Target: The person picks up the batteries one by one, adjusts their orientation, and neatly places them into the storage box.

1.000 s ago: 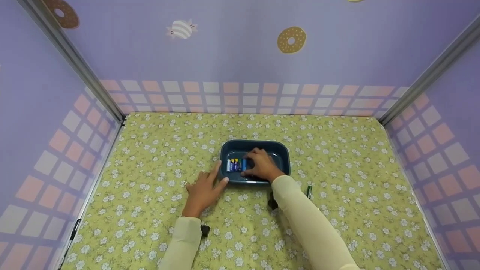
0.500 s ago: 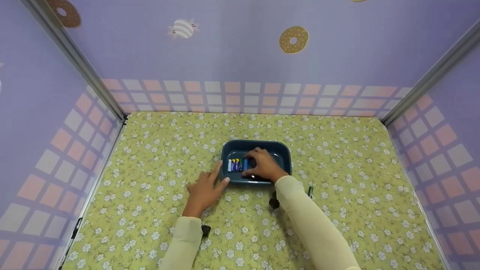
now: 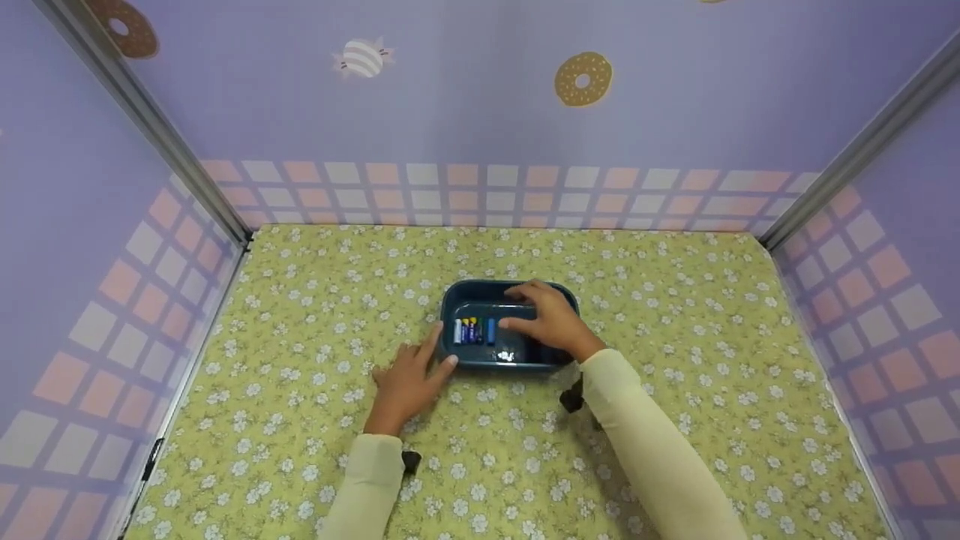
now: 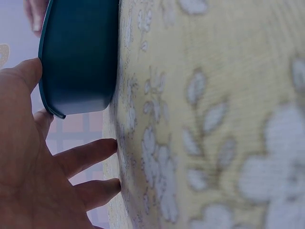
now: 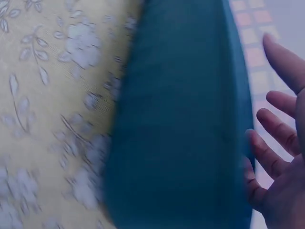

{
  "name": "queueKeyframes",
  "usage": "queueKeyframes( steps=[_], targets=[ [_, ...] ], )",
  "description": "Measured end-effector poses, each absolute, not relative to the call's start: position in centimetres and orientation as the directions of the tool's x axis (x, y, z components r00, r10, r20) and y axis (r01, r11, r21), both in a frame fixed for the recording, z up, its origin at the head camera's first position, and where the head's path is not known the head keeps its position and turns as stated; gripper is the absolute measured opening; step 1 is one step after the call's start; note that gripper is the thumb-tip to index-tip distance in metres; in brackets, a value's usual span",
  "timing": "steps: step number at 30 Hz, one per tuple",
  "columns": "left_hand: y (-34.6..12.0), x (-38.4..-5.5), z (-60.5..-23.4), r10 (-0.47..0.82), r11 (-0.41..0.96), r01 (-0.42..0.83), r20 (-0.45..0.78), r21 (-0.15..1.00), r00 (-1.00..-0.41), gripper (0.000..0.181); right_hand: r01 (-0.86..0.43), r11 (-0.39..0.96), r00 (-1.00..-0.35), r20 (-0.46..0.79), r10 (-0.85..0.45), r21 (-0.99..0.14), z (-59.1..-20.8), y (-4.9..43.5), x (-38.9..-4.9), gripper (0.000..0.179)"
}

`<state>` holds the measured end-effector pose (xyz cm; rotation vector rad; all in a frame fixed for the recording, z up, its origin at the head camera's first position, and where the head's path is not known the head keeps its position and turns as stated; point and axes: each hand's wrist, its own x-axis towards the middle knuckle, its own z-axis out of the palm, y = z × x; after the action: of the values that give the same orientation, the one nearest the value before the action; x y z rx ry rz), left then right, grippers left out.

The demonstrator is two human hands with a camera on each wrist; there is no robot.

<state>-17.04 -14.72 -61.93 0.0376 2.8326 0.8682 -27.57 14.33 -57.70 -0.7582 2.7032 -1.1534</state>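
Right hand (image 3: 553,324) hovers with fingers loose over the teal tray (image 3: 459,294), holding nothing; left hand (image 3: 409,377) flat, bracing its corner; a clumsy dip could scatter the batteries (image 3: 473,330)

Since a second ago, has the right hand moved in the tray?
Yes. The right hand has shifted right and toward the far wall, off the batteries, measured against the blue tray, which has stayed put.
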Motion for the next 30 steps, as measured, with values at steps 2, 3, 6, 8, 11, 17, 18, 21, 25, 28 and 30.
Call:
queueKeyframes(
  steps=[2, 3, 6, 8, 11, 17, 18, 21, 25, 28, 30],
  targets=[
    [-14.8, -17.0, -61.9, 0.081, 0.827, -0.021, -0.156, 0.562, -0.984, 0.081, -0.422, 0.567, -0.868, 0.133, -0.479, -0.707, -57.0, 15.2, -27.4, 0.064],
    [-14.8, -17.0, -62.0, 0.085, 0.827, -0.015, -0.152, 0.562, -0.985, 0.081, -0.431, 0.559, -0.867, 0.152, -0.475, -0.709, -56.7, 15.7, -27.3, 0.062],
    [-14.8, -17.0, -62.0, 0.092, 0.828, -0.003, -0.142, 0.560, -0.986, 0.081, -0.456, 0.552, -0.865, 0.203, -0.458, -0.698, -55.8, 17.3, -26.8, 0.058],
    [-14.8, -17.0, -62.1, 0.092, 0.830, -0.003, -0.143, 0.557, -0.985, 0.081, -0.468, 0.553, -0.866, 0.231, -0.444, -0.689, -55.3, 18.4, -26.5, 0.056],
    [-14.7, -17.0, -62.1, 0.087, 0.831, -0.007, -0.142, 0.556, -0.986, 0.081, -0.477, 0.561, -0.868, 0.261, -0.422, -0.677, -54.6, 20.2, -25.8, 0.049],
    [-14.7, -17.0, -62.0, 0.076, 0.836, -0.015, -0.143, 0.548, -0.987, 0.081, -0.500, 0.609, -0.865, 0.315, -0.392, -0.615, -53.7, 23.8, -24.1, 0.043],
    [-14.7, -17.0, -62.0, 0.075, 0.837, -0.017, -0.145, 0.546, -0.987, 0.081, -0.503, 0.616, -0.864, 0.323, -0.387, -0.606, -53.6, 24.3, -23.8, 0.042],
    [-14.7, -17.0, -61.9, 0.073, 0.837, -0.022, -0.152, 0.547, -0.986, 0.081, -0.512, 0.630, -0.859, 0.348, -0.376, -0.583, -53.8, 26.0, -22.9, 0.041],
    [-14.7, -17.0, -61.9, 0.073, 0.833, -0.030, -0.164, 0.552, -0.984, 0.081, -0.529, 0.647, -0.848, 0.373, -0.377, -0.549, -54.6, 28.0, -21.7, 0.043],
    [-14.6, -17.0, -61.9, 0.074, 0.831, -0.031, -0.167, 0.555, -0.983, 0.081, -0.525, 0.668, -0.850, 0.371, -0.374, -0.528, -55.4, 29.3, -20.9, 0.046],
    [-14.6, -17.0, -62.0, 0.075, 0.828, -0.031, -0.166, 0.559, -0.983, 0.081, -0.504, 0.681, -0.862, 0.356, -0.361, -0.531, -55.9, 30.0, -20.4, 0.048]
  ],
)
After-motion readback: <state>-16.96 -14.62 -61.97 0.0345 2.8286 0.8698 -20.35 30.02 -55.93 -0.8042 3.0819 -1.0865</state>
